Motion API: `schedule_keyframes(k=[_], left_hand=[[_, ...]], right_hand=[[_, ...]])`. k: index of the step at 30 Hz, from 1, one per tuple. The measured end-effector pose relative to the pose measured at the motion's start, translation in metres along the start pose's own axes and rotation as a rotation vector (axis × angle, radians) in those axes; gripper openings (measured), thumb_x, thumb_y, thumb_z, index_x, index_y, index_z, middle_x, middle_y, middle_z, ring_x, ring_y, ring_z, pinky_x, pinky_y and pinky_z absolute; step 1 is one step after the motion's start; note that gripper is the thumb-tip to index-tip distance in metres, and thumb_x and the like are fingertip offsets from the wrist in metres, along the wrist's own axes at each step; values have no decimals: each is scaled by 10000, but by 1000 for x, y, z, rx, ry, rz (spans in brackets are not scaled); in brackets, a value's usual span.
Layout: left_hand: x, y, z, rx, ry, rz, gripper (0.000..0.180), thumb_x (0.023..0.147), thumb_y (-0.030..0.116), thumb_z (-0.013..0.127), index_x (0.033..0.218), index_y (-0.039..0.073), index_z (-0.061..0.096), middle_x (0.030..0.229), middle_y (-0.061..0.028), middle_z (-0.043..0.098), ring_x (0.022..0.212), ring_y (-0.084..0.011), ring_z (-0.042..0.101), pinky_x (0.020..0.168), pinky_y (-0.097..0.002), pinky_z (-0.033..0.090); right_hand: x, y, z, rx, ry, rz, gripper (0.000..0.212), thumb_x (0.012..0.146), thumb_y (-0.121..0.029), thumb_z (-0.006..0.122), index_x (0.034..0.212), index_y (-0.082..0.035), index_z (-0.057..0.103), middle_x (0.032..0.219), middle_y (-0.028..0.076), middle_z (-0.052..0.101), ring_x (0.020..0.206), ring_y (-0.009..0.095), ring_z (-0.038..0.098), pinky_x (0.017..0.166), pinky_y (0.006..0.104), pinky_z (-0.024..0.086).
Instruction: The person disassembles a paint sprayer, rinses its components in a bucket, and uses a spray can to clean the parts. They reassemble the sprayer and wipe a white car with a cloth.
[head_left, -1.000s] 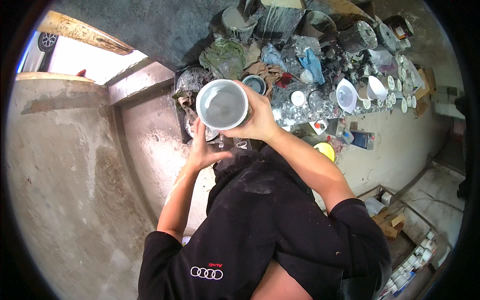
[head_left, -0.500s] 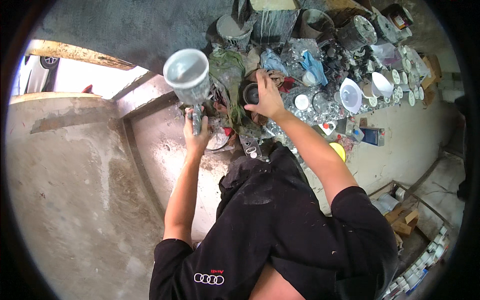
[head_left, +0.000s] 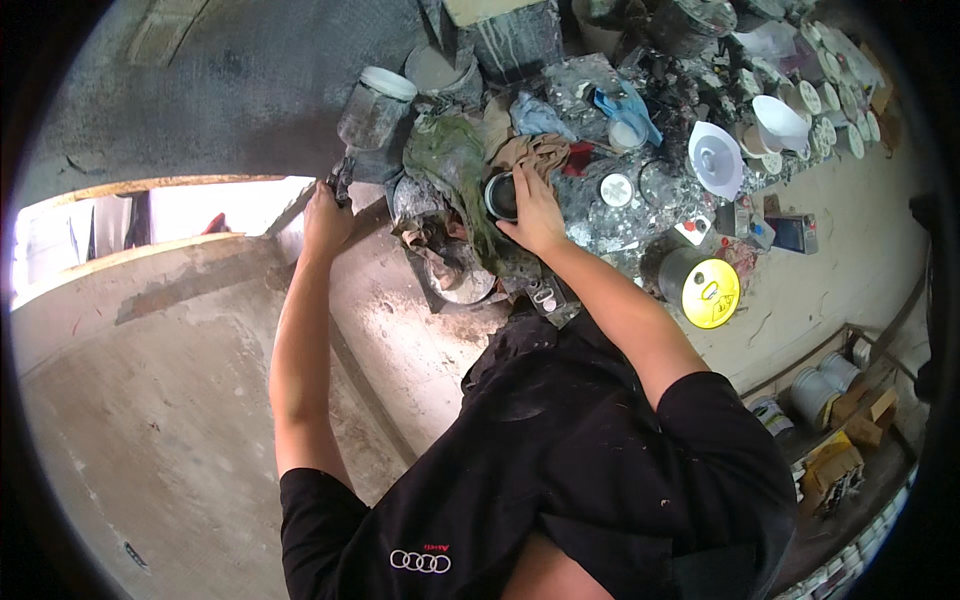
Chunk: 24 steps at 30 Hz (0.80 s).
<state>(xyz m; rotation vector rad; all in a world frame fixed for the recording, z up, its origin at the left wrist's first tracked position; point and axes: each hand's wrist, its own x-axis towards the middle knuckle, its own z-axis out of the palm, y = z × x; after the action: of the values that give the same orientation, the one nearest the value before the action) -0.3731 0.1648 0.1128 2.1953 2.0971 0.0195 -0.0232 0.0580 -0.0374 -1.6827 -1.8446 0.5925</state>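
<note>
While the left hand [head_left: 328,212] is clenched round the dark handle of a spray gun [head_left: 342,182], its clear paint cup [head_left: 372,108] with the white lid stands tilted above the fist in the upper middle of the frame, held out over the left edge of the worktop [head_left: 600,215]. Right hand [head_left: 532,212] lies with fingers curled over a small dark round tin [head_left: 500,196] among crumpled rags [head_left: 452,160]; its grip looks closed on the tin's rim, though the tin is not lifted.

Judging by this, the gun is in hand and its cup capped, so the picking-up seems done; the tin sits open-mouthed on the worktop, and whatever is to be done with it appears not yet begun.

Room is tight on the right: the worktop is crowded with jars, lids, a white funnel [head_left: 714,158] and a yellow-topped can [head_left: 700,284] near its lower edge. Left of the worktop, bare grey wall and concrete give the spray gun free space, with a bright opening at the left of the frame.
</note>
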Motion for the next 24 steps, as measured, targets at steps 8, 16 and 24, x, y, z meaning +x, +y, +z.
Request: schedule_keyframes(k=[8, 16, 24], left_hand=[[66, 25, -55, 326, -113, 31, 451, 918, 176, 662, 1208, -121, 485, 1048, -330, 720, 1036, -486, 703, 891, -524, 567], [108, 94, -123, 712, -107, -11, 306, 1038, 134, 481, 1286, -44, 462, 1170, -282, 727, 1105, -438, 718, 921, -501, 582], [163, 117, -135, 771, -39, 119, 322, 1070, 187, 396, 1289, -28, 495, 1211, -298, 710, 1123, -441, 712, 957, -512, 567]], right_hand=[[-103, 64, -86, 186, 12, 50, 686, 839, -243, 789, 1430, -34, 510, 1327, 215, 636, 1215, 417, 609, 1043, 483, 482], [-296, 228, -83, 150, 22, 987, 544, 849, -364, 775, 1233, 12, 691, 1153, 228, 742, 1090, 365, 718, 971, 469, 548], [-517, 222, -69, 141, 54, 1351, 468, 869, -386, 724, 1057, 41, 762, 1074, 262, 752, 1072, 383, 724, 938, 440, 554]])
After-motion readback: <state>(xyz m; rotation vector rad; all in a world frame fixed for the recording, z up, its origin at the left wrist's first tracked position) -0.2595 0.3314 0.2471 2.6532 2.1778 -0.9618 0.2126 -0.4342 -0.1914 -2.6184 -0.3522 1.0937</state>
